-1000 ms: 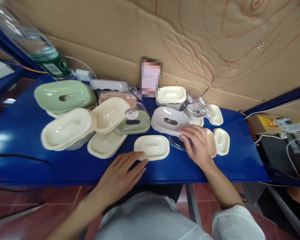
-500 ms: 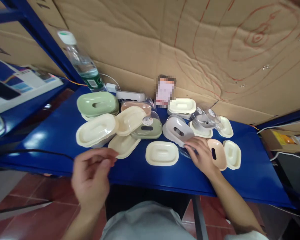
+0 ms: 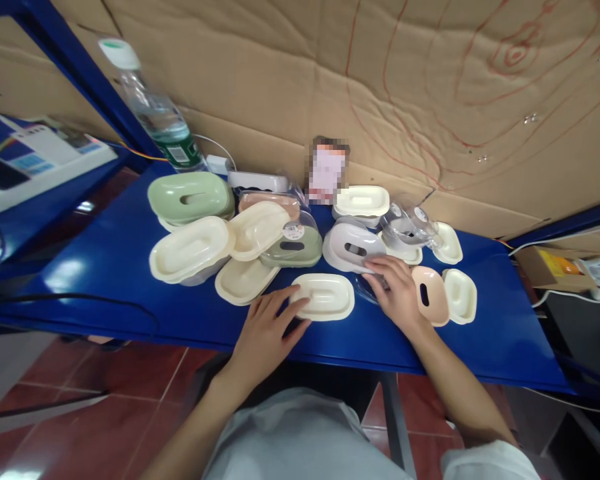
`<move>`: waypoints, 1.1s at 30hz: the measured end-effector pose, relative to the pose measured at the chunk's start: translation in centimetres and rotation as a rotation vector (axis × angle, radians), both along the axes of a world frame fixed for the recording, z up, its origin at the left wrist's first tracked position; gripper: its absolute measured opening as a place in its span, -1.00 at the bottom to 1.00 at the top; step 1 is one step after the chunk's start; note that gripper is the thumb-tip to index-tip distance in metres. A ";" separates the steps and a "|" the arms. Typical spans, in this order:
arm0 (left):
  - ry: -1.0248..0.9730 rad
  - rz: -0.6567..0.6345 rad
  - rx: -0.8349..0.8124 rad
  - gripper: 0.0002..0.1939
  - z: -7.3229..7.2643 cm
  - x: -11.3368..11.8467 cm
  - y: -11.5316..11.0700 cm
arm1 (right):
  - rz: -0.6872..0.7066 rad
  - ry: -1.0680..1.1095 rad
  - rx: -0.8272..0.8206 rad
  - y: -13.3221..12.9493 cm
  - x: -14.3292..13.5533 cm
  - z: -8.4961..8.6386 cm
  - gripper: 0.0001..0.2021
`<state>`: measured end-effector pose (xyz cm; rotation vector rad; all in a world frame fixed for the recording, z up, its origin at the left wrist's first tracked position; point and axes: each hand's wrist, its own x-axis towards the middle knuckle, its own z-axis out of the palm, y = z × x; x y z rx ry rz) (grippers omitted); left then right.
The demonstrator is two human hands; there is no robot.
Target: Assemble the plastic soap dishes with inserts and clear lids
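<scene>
My left hand (image 3: 273, 323) is open, fingers spread, with its fingertips at the left end of a cream oval plastic tray (image 3: 329, 297) that lies flat near the table's front edge. To the right, my right hand (image 3: 395, 290) pinches the front right rim of a pale grey oval dish (image 3: 343, 248) with a dark slot in its middle. A clear plastic lid (image 3: 364, 288) lies partly hidden beneath my right fingers. Just beyond that hand is a peach slotted dish (image 3: 437, 303), beside another cream tray (image 3: 461, 298).
On the left of the blue table (image 3: 100, 280) are a green slotted dish (image 3: 205, 203), several cream trays and a green dish under a clear lid (image 3: 305, 230). Behind stand a water bottle (image 3: 165, 130) and a phone (image 3: 327, 170). Clear lids (image 3: 407, 223) pile up at the back right.
My left hand has moved right and spread its fingers at the cream tray. The pale grey dish, tilted before, now lies flatter under my right hand. The whole view has shifted slightly.
</scene>
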<state>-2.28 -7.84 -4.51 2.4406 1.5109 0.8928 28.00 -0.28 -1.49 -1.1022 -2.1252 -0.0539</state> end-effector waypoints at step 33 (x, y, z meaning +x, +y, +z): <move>-0.083 -0.107 -0.052 -0.54 -0.5 -2.7 0.6 | 0.423 -0.328 -0.260 -3.9 -3.2 -0.7 -0.71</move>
